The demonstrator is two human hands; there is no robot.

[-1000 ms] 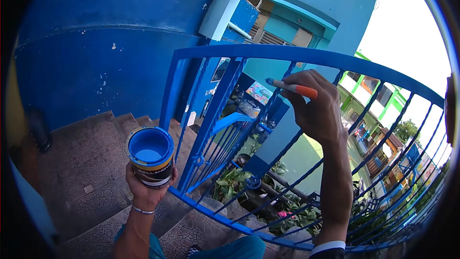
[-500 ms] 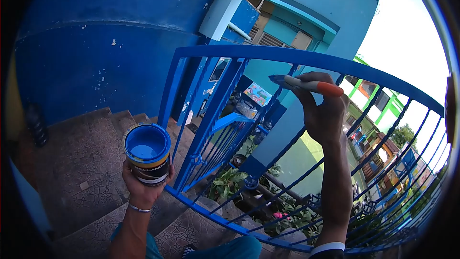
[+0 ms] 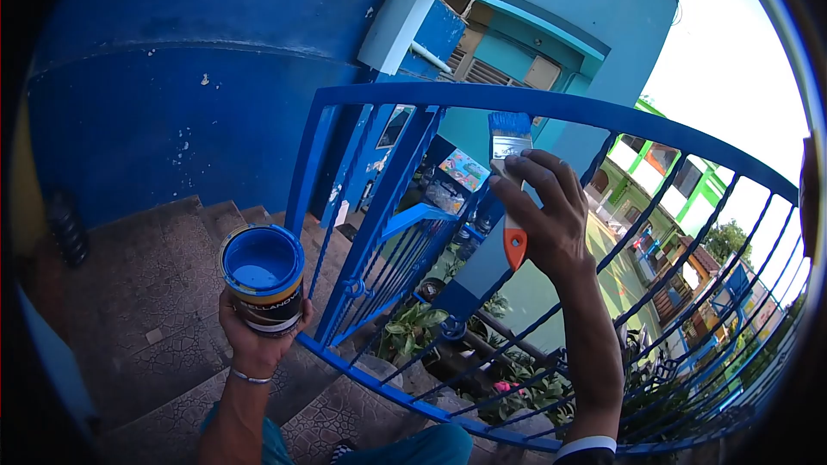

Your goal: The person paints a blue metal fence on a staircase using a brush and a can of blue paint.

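My left hand [image 3: 258,343] grips an open paint can [image 3: 274,306] from below, its fingers wrapped round the lower part. Blue paint [image 3: 260,260] shows inside, and some coats the rim. My right hand [image 3: 551,213] is closed on the handle of a paintbrush [image 3: 510,174], a pale handle with an orange end. The brush points up, its blue-wet bristles right under the top rail of the blue metal railing [image 3: 568,105]. Twisted blue bars run down from that rail, close by the brush and my right hand.
Patterned tile steps [image 3: 142,293] descend beside a blue wall [image 3: 172,112] with peeled spots. A dark bottle-like object [image 3: 65,224] stands at the far left. Beyond the railing are leafy plants [image 3: 413,323], rocks and a lower yard with buildings.
My right hand has turned the paintbrush from lying sideways, bristles to the left, to upright with the broad side facing me. The can stays almost in place.
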